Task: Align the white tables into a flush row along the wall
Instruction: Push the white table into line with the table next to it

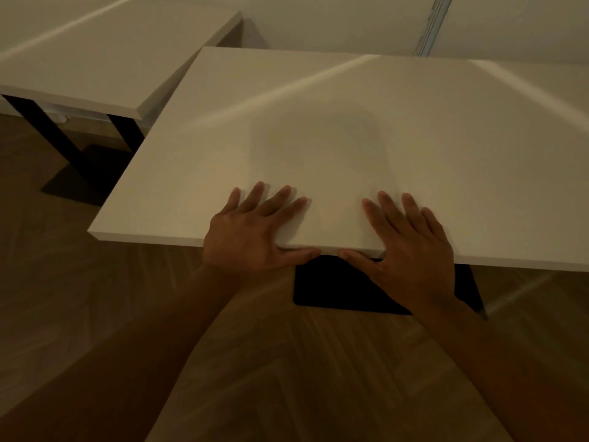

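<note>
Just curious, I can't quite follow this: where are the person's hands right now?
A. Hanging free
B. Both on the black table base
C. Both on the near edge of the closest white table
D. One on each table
C: the left hand and right hand lie flat on the closest white table, thumbs at its near edge.

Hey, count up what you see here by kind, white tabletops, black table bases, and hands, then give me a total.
White tabletops: 2, the near one and the far left one
Black table bases: 2, under the near one and under the far one
Hands: 2, left hand, right hand
Total: 6
</note>
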